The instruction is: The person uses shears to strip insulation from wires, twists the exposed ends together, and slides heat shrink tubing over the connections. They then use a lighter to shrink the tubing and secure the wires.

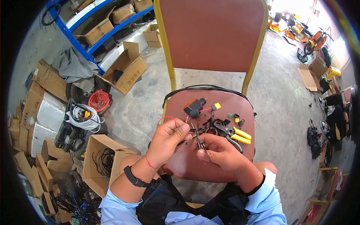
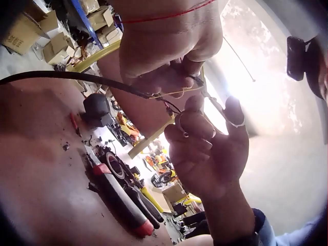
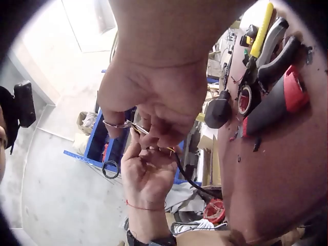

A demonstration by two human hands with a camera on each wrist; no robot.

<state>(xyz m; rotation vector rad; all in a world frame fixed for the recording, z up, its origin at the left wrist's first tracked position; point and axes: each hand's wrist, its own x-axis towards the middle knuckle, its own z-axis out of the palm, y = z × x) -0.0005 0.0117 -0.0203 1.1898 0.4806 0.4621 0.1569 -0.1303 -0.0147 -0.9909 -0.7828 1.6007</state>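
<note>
Yellow-hdld tool (image 1: 237,131), blk scraps (image 1: 205,123) nr R hand (image 1: 222,152)

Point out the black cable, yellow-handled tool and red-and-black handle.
black cable (image 2: 66,75): left wrist view, stretch toward left edge
yellow-handled tool (image 1: 241,132): head view, upper handle
red-and-black handle (image 3: 271,105): right wrist view, black middle

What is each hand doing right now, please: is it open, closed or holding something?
Left hand: closed, pinching a thin wire.
Right hand: closed, holding a small pair of scissors.
</note>
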